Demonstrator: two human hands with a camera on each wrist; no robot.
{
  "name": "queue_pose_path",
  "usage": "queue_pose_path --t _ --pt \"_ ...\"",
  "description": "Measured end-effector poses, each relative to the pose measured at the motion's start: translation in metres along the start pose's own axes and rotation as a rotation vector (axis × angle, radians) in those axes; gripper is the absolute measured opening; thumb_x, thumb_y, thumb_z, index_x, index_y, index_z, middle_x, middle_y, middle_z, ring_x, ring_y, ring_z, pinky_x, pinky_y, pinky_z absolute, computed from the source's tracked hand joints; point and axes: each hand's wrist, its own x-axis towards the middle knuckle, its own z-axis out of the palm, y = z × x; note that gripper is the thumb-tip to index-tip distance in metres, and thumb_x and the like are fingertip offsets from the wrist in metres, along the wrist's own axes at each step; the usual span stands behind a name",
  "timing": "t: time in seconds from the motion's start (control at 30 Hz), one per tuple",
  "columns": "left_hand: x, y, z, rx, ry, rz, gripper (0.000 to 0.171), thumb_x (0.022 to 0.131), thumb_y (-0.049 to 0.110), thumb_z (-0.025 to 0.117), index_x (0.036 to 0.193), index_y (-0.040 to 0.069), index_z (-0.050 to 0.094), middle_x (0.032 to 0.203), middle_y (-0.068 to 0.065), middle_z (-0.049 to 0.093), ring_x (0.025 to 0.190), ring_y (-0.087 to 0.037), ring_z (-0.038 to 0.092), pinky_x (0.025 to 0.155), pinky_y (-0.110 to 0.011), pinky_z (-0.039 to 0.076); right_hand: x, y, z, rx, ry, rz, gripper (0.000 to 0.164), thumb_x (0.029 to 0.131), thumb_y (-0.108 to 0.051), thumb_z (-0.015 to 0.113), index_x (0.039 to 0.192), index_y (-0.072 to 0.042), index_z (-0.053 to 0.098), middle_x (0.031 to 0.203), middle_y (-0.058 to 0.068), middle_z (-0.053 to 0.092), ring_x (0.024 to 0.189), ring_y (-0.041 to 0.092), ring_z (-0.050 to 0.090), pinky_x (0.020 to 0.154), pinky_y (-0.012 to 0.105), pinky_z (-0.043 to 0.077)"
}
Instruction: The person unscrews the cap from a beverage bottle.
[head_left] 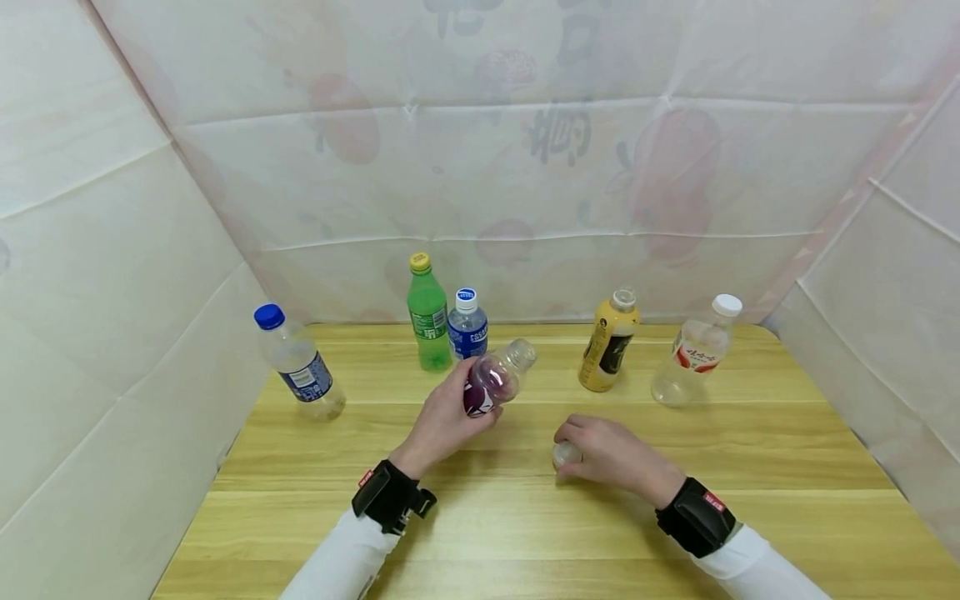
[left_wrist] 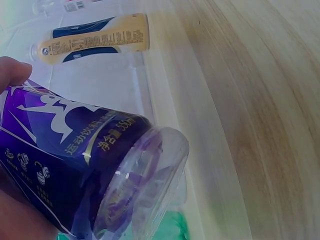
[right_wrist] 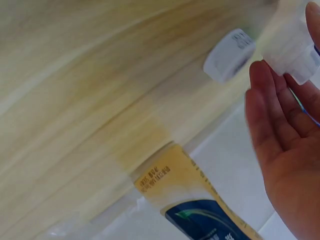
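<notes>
My left hand (head_left: 450,408) grips a clear plastic bottle (head_left: 501,377) with a purple label. It leans, neck up and to the right, held above the table, and its label (left_wrist: 70,135) and clear base show large in the left wrist view. Low over the wood, my right hand (head_left: 611,452) pinches a small translucent cap-like piece (head_left: 567,455) between thumb and fingers. The right wrist view shows that translucent piece (right_wrist: 287,47) at the frame's edge, with a white cap (right_wrist: 230,55) on the table close by the fingertips.
Along the back of the wooden table (head_left: 480,533) stand a green bottle (head_left: 428,317), a blue-labelled bottle (head_left: 468,329), a yellow bottle (head_left: 609,342) and a clear white-capped bottle (head_left: 693,354). A blue-capped bottle (head_left: 302,367) leans at the left. Pale sheets (head_left: 480,167) wall the table in.
</notes>
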Motion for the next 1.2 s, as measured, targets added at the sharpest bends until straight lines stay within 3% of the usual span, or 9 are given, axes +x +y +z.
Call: queue_pose_path --t 0.17,0.47,0.7,0.8,0.97,1.2 --pt "0.0 0.001 0.0 -0.008 0.006 0.017 0.077 0.081 0.014 0.087 0.145 0.003 0.046 0.139 -0.018 0.06 0.123 -0.033 0.062 0.103 -0.05 0.053 0.003 0.001 0.006 -0.03 -0.033 -0.007 0.04 0.078 -0.043 0.089 0.1 -0.013 0.072 0.095 -0.006 0.066 0.081 0.008 0.064 0.073 0.03 0.057" --pt "0.001 0.002 0.0 -0.016 0.003 0.011 0.078 0.082 0.015 0.087 0.147 0.003 0.045 0.141 -0.018 0.059 0.124 -0.033 0.061 0.104 -0.05 0.052 0.004 0.001 0.01 -0.105 -0.019 -0.026 0.043 0.076 -0.046 0.089 0.098 -0.014 0.071 0.094 -0.005 0.063 0.083 0.009 0.061 0.073 0.029 0.057" --pt "0.0 0.003 0.002 -0.019 0.002 0.014 0.079 0.082 0.015 0.086 0.147 0.002 0.044 0.141 -0.019 0.058 0.125 -0.035 0.061 0.104 -0.051 0.052 0.005 -0.001 0.002 -0.076 0.03 0.023 0.068 0.084 -0.06 0.078 0.121 -0.005 0.068 0.108 0.005 0.068 0.096 0.019 0.065 0.083 0.037 0.058" --pt "0.001 0.004 0.005 -0.019 -0.003 0.032 0.08 0.082 0.016 0.086 0.148 0.002 0.044 0.141 -0.02 0.058 0.125 -0.035 0.061 0.104 -0.051 0.051 0.007 -0.003 -0.008 -0.005 0.107 0.059 0.074 0.089 -0.058 0.075 0.134 -0.001 0.06 0.122 0.012 0.067 0.11 0.027 0.066 0.093 0.045 0.057" --pt "0.002 0.006 0.012 -0.053 -0.028 0.061 0.078 0.082 0.016 0.086 0.147 0.004 0.044 0.14 -0.016 0.059 0.126 -0.032 0.06 0.107 -0.049 0.05 0.011 -0.01 -0.024 0.24 0.222 0.135 0.083 0.093 -0.046 0.075 0.154 -0.003 0.04 0.15 0.02 0.053 0.134 0.038 0.053 0.106 0.057 0.048" --pt "0.004 0.011 0.018 -0.071 -0.031 0.089 0.075 0.082 0.014 0.087 0.145 0.002 0.046 0.138 -0.015 0.059 0.125 -0.03 0.06 0.108 -0.047 0.049 0.024 -0.021 -0.028 0.506 0.323 0.151 0.085 0.094 -0.029 0.076 0.16 -0.005 0.029 0.157 0.021 0.044 0.14 0.039 0.047 0.111 0.059 0.043"
